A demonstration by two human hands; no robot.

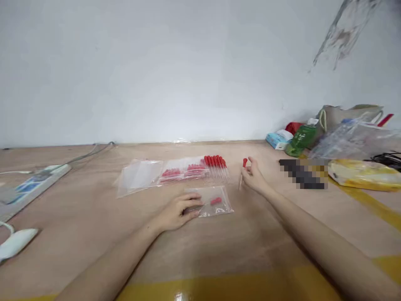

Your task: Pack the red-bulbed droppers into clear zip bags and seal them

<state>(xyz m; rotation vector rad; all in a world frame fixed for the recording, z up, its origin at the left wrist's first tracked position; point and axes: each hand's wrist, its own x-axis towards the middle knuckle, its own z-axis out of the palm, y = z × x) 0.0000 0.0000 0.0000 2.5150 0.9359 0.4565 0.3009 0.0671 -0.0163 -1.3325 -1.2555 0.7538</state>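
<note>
My left hand [180, 211] lies on the open end of a small clear plastic bag [216, 202] that has a red-capped dropper inside; its fingers press the bag's edge to the table. My right hand [254, 177] pinches one glass dropper with a red bulb [243, 167], held nearly upright just right of the bag. Behind the bag a row of red-capped droppers [216, 165] lies on the table, next to a filled bag of droppers [183, 170] and a stack of empty clear bags [138, 175].
A power strip [37, 179] with cables lies at the far left, a white object [15, 242] near the left edge. At the right back stand a green bottle [300, 140], a tissue pack [278, 140], bags and a yellow packet [363, 173]. Yellow tape [219, 288] runs along the near edge.
</note>
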